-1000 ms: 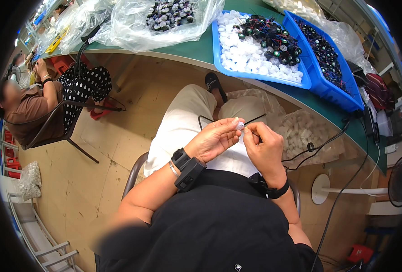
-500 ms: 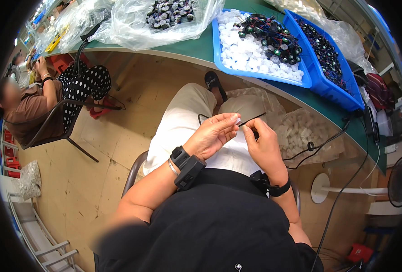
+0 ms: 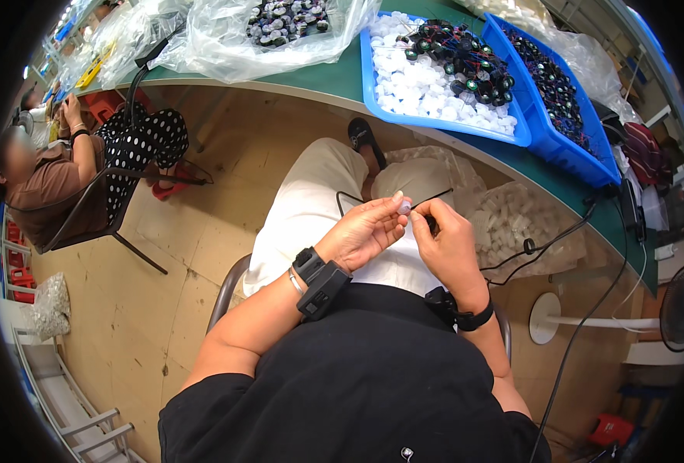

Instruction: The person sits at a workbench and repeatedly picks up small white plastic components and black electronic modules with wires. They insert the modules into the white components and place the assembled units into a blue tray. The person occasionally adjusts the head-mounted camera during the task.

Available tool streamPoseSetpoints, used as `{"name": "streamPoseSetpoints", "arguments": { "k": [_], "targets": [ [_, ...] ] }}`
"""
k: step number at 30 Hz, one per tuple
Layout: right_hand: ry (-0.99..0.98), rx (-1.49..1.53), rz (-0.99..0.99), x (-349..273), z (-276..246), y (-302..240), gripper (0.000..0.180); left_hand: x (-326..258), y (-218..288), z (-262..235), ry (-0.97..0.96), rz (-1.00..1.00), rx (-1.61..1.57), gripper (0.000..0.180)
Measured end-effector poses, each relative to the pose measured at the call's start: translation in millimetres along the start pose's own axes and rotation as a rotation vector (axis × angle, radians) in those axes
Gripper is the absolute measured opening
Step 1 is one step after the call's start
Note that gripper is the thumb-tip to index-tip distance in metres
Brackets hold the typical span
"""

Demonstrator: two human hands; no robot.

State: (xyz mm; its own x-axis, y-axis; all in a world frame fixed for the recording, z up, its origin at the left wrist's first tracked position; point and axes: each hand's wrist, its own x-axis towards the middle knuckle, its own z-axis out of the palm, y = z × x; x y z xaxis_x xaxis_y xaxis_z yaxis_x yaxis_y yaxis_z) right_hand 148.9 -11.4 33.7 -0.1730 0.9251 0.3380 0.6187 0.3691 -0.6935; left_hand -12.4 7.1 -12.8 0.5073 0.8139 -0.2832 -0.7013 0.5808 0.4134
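We are holding a small white cap (image 3: pixel 404 207) over our lap, pinching it between the fingertips of our left hand (image 3: pixel 363 231), which is curling narrowly around it. Our right hand (image 3: pixel 446 243) is meeting it from the other side, fingers closed on a thin black wire (image 3: pixel 428 197) that is running up and away from the cap toward the table edge (image 3: pixel 342 81). Both hands are touching at the cap, well below the blue tray (image 3: pixel 444 123) of white caps and dark wired parts, and beside the clear bag of white pieces (image 3: pixel 512 220) that is hanging near our right knee.

We are judging the main risk to be the cap slipping: it is tiny, our grip is only fingertips, and a drop would be sending it onto the tan floor (image 3: pixel 172 231) between our legs and the chair. The wire could also be bending or missing its hole if our right hand is pushing at an angle, and we cannot tell whether its end is already seated. Another person (image 3: pixel 45 174) is sitting well apart at the left, posing no interference
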Motion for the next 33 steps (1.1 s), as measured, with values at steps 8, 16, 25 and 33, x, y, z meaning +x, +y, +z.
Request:
{"name": "streamPoseSetpoints", "arguments": {
  "k": [8,16,25,33],
  "targets": [
    [0.027,0.023,-0.027,-0.1,3.2,3.3,0.009,0.1,-1.6,1.0,-0.006,-0.007,0.012,0.018],
    [0.002,0.006,-0.014,-0.3,2.1,2.4,0.008,0.7,-2.4,-1.4,-0.005,0.004,0.023,0.018],
    [0.022,0.066,-0.015,0.3,4.3,2.8,0.008,0.5,-2.2,1.7,0.003,0.008,0.099,0.017],
    [0.012,0.06,-0.084,0.6,5.2,5.6,0.006,2.0,-3.7,-5.9,-0.014,-0.004,-0.011,0.018]
  ]
}}
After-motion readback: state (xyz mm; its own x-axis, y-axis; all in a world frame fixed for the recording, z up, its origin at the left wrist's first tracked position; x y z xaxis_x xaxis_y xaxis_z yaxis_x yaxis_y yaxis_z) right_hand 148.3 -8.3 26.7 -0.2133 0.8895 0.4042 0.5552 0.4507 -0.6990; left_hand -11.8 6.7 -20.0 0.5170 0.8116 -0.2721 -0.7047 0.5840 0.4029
